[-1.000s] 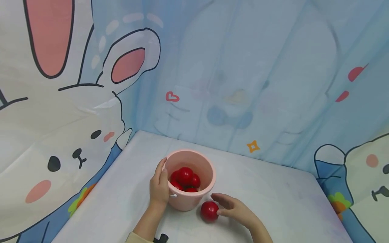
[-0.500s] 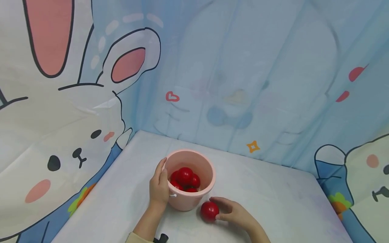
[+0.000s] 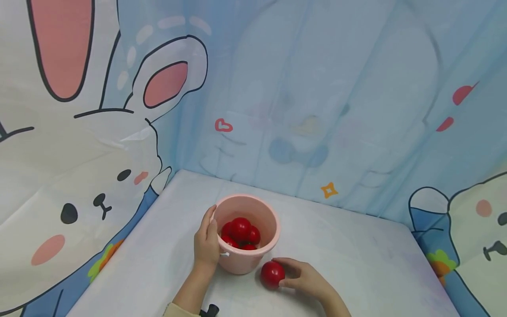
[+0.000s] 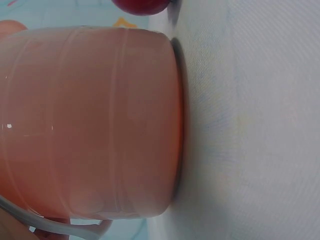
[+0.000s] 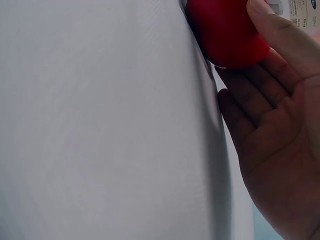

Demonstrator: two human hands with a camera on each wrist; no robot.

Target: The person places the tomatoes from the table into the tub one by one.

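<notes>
A pink bucket (image 3: 239,263) stands on the white-covered table, with several shiny red balls (image 3: 240,229) inside. My left hand (image 3: 207,246) holds its left side, fingers up near the rim. In the left wrist view the bucket wall (image 4: 90,120) fills much of the frame, and a pale handle (image 4: 75,229) passes by my fingers at the lower left. Just right of the bucket, another red ball (image 3: 272,275) rests on the table. My right hand (image 3: 305,277) grips that ball, thumb on its near side and fingers behind, as the right wrist view also shows (image 5: 227,32).
The white tabletop (image 3: 348,251) extends to the right and back. Behind it hangs a blue cartoon-printed cloth (image 3: 336,88). A short black object (image 3: 211,310) sits by my left wrist. A printed label (image 5: 302,12) shows at the right wrist view's top corner.
My right hand has moved slightly left and down, and its thumb and fingers have closed in around the ball on the table. The left hand and bucket stay put.
</notes>
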